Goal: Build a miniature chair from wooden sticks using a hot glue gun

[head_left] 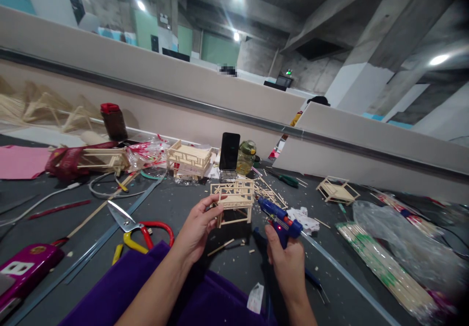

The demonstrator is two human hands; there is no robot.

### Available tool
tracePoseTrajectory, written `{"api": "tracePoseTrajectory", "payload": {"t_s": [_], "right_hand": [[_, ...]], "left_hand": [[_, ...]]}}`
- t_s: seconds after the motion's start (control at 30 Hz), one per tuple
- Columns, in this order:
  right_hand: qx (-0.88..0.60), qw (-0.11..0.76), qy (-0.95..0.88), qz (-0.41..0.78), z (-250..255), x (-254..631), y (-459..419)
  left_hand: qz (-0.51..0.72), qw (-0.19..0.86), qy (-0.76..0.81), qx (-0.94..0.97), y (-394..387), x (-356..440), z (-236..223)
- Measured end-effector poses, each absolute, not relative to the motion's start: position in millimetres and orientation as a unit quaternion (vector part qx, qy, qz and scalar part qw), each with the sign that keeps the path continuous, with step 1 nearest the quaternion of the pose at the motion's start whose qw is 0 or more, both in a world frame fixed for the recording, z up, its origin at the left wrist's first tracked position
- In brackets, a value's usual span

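Between the fingers of my left hand (200,226) is a small wooden stick frame (236,199), shaped like a tiny railed bench on legs, held by its left side above the dark table. My right hand (287,257) is closed round the handle of a blue glue gun (276,211). The gun's nozzle points up and left, close to the frame's right edge; I cannot tell whether it touches. A long clear glue stick (344,270) trails from the gun's rear toward the lower right. A small red light shows on the gun.
Red-and-yellow scissors (141,228) lie left of my hands, over purple cloth (124,287). Behind stand a larger stick model (188,160), a phone (230,151) and a bottle (246,157). Rightward are another stick model (337,190) and a packet of sticks (384,272). A low partition (183,101) runs behind.
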State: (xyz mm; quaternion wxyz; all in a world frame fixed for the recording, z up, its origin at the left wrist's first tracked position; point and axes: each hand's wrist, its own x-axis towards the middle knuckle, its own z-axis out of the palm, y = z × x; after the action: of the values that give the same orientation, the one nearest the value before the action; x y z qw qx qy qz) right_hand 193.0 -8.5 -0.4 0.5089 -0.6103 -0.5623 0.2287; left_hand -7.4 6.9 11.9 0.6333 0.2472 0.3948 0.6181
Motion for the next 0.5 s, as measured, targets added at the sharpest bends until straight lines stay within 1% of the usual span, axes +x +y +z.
{"api": "tracePoseTrajectory", "payload": {"t_s": [0.1,0.27,0.5], "right_hand": [[-0.611,0.502,-0.566,0.235,-1,194,-12],[-0.593,0.521,-0.562,0.245,-4,196,-16],[-0.599,0.501,-0.529,0.333,-6,196,-20]], "left_hand": [[0.619,0.636,0.393,0.243,6,-7,14],[0.619,0.639,0.389,0.239,6,-6,16],[0.619,0.651,0.376,0.226,6,-6,15]]}}
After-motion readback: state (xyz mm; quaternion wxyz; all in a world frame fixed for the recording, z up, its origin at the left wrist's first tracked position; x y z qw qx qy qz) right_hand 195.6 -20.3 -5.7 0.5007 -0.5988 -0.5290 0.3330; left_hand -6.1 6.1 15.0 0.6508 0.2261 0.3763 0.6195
